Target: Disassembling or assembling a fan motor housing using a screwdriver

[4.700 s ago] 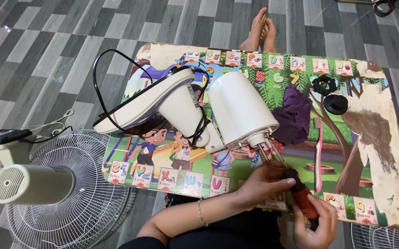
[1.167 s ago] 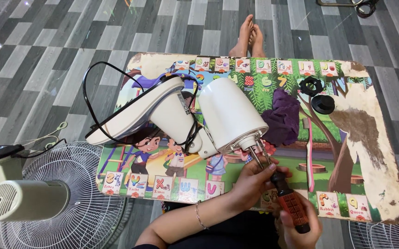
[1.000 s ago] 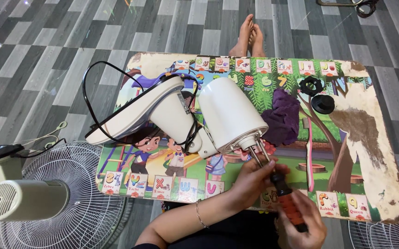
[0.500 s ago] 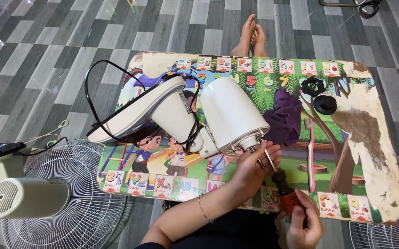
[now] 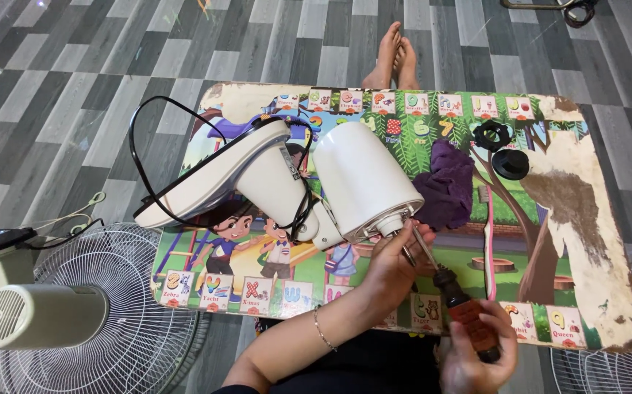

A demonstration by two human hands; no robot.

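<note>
At the near edge of the counter (image 5: 586, 219), the right hand (image 5: 476, 354) has its grip clamped round the orange-and-black handle of a screwdriver (image 5: 458, 310), whose thin shaft slants up to the front face of the white fan motor housing (image 5: 363, 182). The left hand (image 5: 392, 266) lies against that face, its grip closed loosely about the short metal shaft and the screwdriver tip, steadying both. Half a second ago the handle sat a little higher and the left fingers covered more of the motor's front; now the tool is drawn lower toward the body and its shaft shows plainly, so the driver looks reseated on a fastener at the front plate.

Outward from the hands, the housing lies tilted on its side with the white fan stand (image 5: 221, 179) joined behind it, a black cord (image 5: 144, 157) looping over both. A purple cloth (image 5: 447, 186) lies just beside the housing, and two black plastic nuts (image 5: 502, 149) rest farther back. Wire fan guards (image 5: 112, 314) and another motor unit (image 5: 39, 317) sit on the floor to the left; bare feet (image 5: 396, 58) show beyond the counter.
</note>
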